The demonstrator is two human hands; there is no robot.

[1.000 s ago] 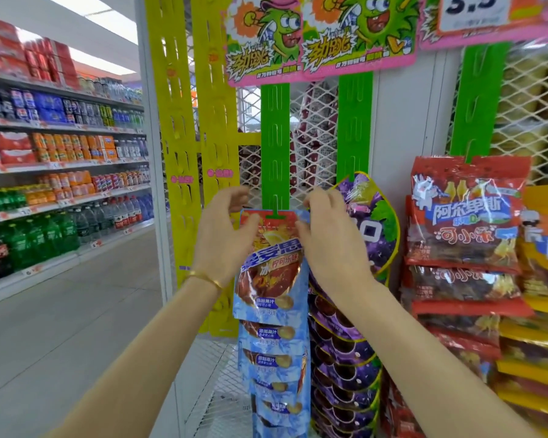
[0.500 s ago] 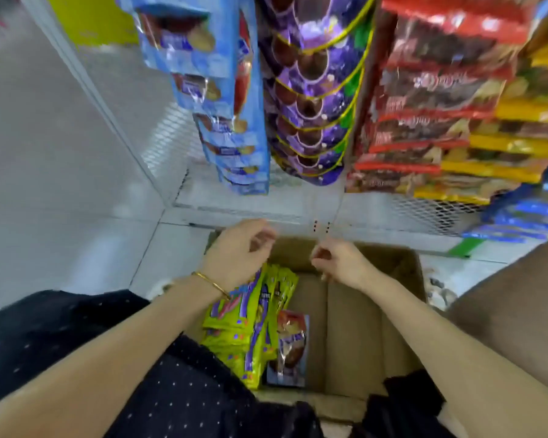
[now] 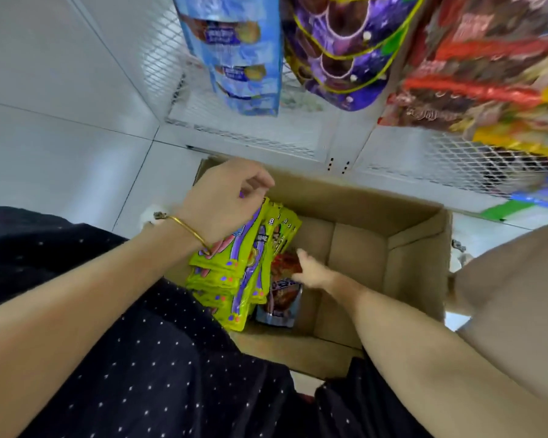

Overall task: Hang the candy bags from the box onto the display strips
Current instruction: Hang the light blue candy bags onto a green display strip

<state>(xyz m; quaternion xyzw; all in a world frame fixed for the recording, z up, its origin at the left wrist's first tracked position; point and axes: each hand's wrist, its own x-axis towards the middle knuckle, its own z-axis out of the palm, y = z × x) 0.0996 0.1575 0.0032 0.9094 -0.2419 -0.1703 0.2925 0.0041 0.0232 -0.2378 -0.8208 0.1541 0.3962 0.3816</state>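
Note:
An open cardboard box [image 3: 393,222] sits on the floor below the display rack. Inside, a stack of yellow-green candy bags [image 3: 234,279] stands along its left side, with a single red and blue candy bag [image 3: 282,298] beside it. My left hand [image 3: 225,203], a gold bangle on its wrist, hovers over the yellow-green stack with loosely curled fingers that hold nothing. My right hand [image 3: 310,270] is deep in the box with its fingers on the top of the red and blue bag. Whether it grips the bag is hidden.
Above the box hang rows of blue bags [image 3: 241,58], purple bags [image 3: 345,58] and red and yellow bags [image 3: 472,74] in front of a white mesh rack [image 3: 250,134]. My dark dotted clothing [image 3: 140,358] covers the lower left. A bare knee [image 3: 513,295] is beside the box's right wall.
The view dropped from the strips to the box. My right hand went from the box's far rim down to the red and blue bag. My left hand stayed over the yellow-green stack.

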